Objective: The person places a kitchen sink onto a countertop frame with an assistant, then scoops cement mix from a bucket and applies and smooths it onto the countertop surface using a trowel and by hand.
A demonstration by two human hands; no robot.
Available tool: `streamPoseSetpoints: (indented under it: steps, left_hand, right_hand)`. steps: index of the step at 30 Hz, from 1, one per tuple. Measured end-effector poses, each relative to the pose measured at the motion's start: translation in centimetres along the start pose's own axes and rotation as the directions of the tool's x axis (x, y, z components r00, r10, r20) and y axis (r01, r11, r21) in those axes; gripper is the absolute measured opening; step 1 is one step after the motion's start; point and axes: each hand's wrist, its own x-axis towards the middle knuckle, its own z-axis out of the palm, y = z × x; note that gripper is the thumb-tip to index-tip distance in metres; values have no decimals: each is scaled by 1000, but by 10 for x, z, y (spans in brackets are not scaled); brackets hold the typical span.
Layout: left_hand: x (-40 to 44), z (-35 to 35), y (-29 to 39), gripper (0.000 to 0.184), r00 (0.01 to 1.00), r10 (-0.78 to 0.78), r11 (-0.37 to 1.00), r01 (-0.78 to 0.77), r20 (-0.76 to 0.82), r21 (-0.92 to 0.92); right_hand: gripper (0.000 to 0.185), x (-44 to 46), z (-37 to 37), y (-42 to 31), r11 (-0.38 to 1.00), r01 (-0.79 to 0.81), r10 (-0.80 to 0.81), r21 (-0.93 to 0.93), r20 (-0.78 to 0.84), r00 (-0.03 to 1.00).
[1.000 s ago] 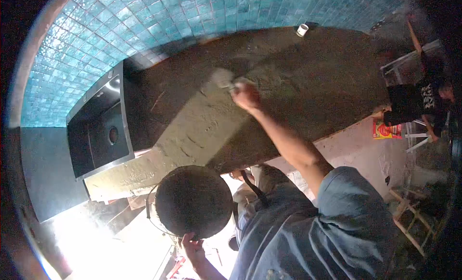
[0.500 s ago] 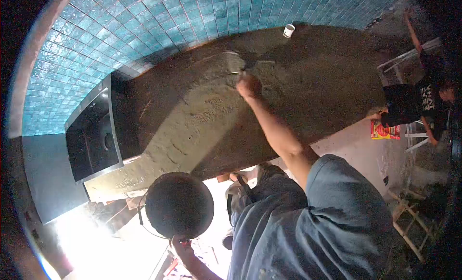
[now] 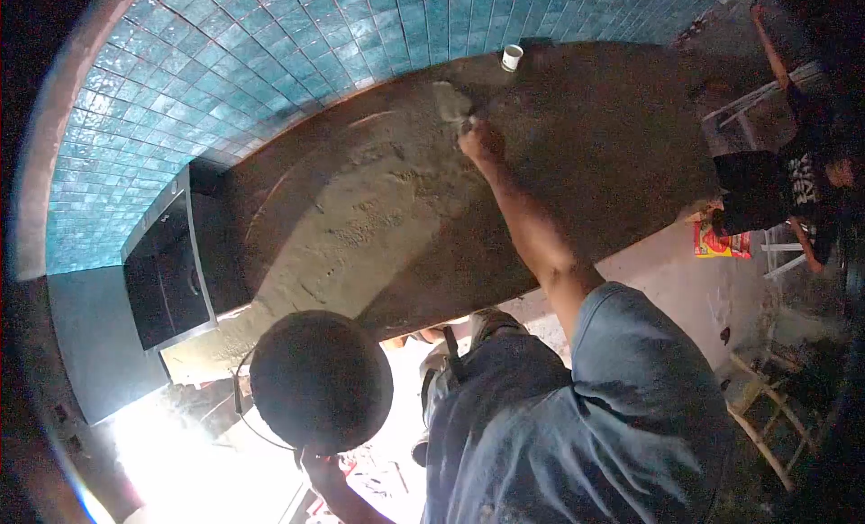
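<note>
Wet grey mortar (image 3: 351, 227) covers a long counter under the teal tiled wall. My right hand (image 3: 482, 141) is closed round the handle of a trowel (image 3: 452, 102), whose pale blade lies on or just over the mortar near the back edge. Below the counter's front edge, my left hand (image 3: 320, 470) is at the near rim of a round dark bucket (image 3: 322, 382) with a wire handle; its fingers are partly hidden under the rim. The inside of the bucket is too dark to make out.
A black sink (image 3: 168, 272) is set in the counter's left end. A white cup (image 3: 512, 57) stands by the tiled wall (image 3: 297, 46). At the right, another person (image 3: 784, 177) is near a white frame and a red and yellow bag (image 3: 721, 240). A wooden ladder (image 3: 770, 420) lies lower right.
My right hand and the trowel have moved farther toward the back of the counter and slightly right. My left hand and the bucket have shifted left in view. The camera view has turned a little.
</note>
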Motion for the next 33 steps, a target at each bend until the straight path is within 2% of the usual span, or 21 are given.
streamPoseSetpoints:
  steps: [2,3,5,7,8,10,12,15,17,19,21,22,23,24,26,27,28,29,31,32,33]
  left_hand:
    - [-4,13,-8,28,942,311,921,-332,130,205]
    - [-5,20,-16,28,872,440,826,-487,217,283]
    - [5,25,-29,28,959,224,973,-229,176,8]
    - [2,28,-27,32,973,162,968,-189,162,165]
    - [0,30,-26,33,979,131,956,-166,155,242]
    - [6,27,-29,38,997,8,1000,-9,81,19]
    - [11,31,-36,43,998,29,989,-21,50,-145]
    - [-6,48,-18,49,999,34,976,-24,43,-215]
    - [-11,52,-14,51,1000,14,978,-9,23,-209]
    - [-9,48,-27,51,999,10,981,-15,-31,-195]
    - [-16,40,-30,45,997,-41,908,67,72,-414]
    - [-22,58,-16,37,998,-45,922,29,-32,-386]
    - [-31,60,5,30,997,23,941,6,80,-339]
    - [-38,75,13,22,997,40,926,-63,-68,-373]
    - [-44,91,32,14,960,279,879,-248,19,-406]
    - [-43,95,36,17,936,349,866,-336,-34,-370]
    - [-37,99,22,18,940,336,849,-333,-67,-410]
    - [-50,108,40,20,896,437,725,-405,-83,-557]
    - [-25,110,5,15,877,466,806,-476,-117,-352]
    - [-34,111,19,15,938,337,890,-344,-75,-300]
    - [-29,119,25,17,806,562,717,-586,-183,-377]
  right_hand:
    - [39,-11,9,35,999,-36,34,20,68,997]
    - [42,-17,-5,44,962,-196,169,192,146,975]
    - [47,-30,-35,46,798,-431,298,421,347,889]
    - [53,-53,-65,37,702,-519,244,487,521,818]
    - [55,-72,-76,32,744,-439,158,504,506,848]
    - [59,-111,-94,21,833,-170,-48,526,375,926]
    - [59,-119,-112,17,887,-119,-45,446,340,939]
    - [53,-110,-131,35,846,-437,274,306,454,848]
    - [50,-103,-82,102,753,-552,416,358,390,821]
    - [43,-108,-66,150,715,-619,533,327,319,784]
    - [33,-111,-58,166,774,-604,544,189,288,788]
    - [36,-108,-106,162,996,-85,85,-26,560,824]
    - [42,-107,-171,101,903,-408,213,138,681,701]
    - [47,-105,-240,37,682,-702,331,204,771,545]
    - [57,-132,-219,42,695,-591,67,410,781,620]
    - [62,-144,-209,43,668,-541,-67,512,765,641]
    - [62,-151,-209,23,718,-340,-232,608,669,706]
    - [62,-158,-208,4,722,-124,-387,681,546,743]
    - [60,-181,-225,-68,549,231,-705,803,297,644]
    - [56,-187,-259,-125,622,264,-722,737,409,558]
    - [53,-193,-294,-183,675,318,-724,666,513,461]
